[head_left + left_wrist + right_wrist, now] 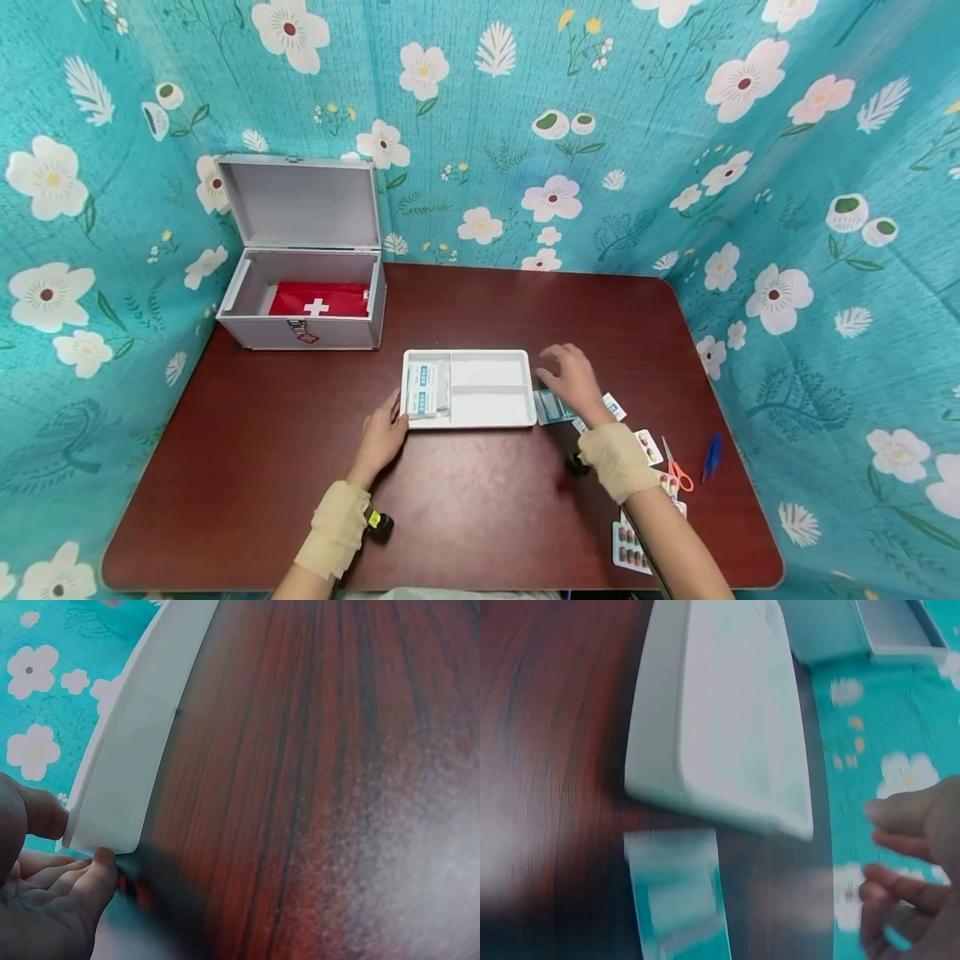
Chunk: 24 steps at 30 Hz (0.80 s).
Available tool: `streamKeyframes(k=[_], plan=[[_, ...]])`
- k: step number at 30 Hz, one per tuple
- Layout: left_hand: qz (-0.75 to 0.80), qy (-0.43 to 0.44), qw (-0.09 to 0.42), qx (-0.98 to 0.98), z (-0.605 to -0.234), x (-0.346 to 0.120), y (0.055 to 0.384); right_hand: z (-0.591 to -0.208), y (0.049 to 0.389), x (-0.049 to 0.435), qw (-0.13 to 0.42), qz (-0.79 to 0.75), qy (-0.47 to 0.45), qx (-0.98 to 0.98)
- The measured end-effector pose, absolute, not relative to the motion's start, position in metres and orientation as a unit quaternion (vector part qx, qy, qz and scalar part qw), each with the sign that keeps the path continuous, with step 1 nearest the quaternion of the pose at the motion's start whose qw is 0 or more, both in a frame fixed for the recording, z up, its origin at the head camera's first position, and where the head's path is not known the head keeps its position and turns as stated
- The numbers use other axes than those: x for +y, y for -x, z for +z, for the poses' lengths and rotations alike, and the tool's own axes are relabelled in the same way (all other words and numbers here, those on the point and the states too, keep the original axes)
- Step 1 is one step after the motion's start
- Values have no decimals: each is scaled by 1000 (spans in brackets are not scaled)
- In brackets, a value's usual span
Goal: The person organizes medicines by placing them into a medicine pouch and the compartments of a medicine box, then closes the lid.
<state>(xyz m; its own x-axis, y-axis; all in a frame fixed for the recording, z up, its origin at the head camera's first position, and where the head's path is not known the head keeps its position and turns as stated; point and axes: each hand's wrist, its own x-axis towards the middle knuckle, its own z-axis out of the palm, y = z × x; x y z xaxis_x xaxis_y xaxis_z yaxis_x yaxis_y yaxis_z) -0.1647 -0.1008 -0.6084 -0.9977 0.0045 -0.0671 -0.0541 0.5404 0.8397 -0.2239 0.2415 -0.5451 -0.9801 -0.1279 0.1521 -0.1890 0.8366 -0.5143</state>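
Observation:
A white divided tray [491, 408] lies on the table, its left compartment holding several white-and-blue packets [426, 390]. My left hand [384, 433] grips the tray's front left corner. In the left wrist view the thumb [46, 814] is at the rim while the fingers lie against the end wall. Just beyond the tray's right end, my right hand [573, 379] hovers with loosely bent fingers and nothing in them. Under it, partly hidden, a teal packet [553, 407] lies close beside the tray; the blurred right wrist view shows this packet [679, 900] flat on the table.
An open silver case [303, 333] at the back left contains a red pouch [330, 300] with a white cross. On the right are blister packs [628, 548], partly hidden by the forearm, orange-handled scissors [679, 477], blue tweezers [712, 456] and a small white packet [614, 407].

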Motion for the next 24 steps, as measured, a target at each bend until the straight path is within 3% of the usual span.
streamKeyframes(k=[6, 10, 24], plan=[[481, 14, 24, 876, -609, -101, 165, -543, 204, 303, -81, 223, 20, -971], [478, 11, 22, 878, -609, -102, 162, -550, 191, 327, -128, 198, 63, -970], [479, 9, 23, 877, -608, -102, 161, -579, 190, 337, -135, 194, 119, -964]])
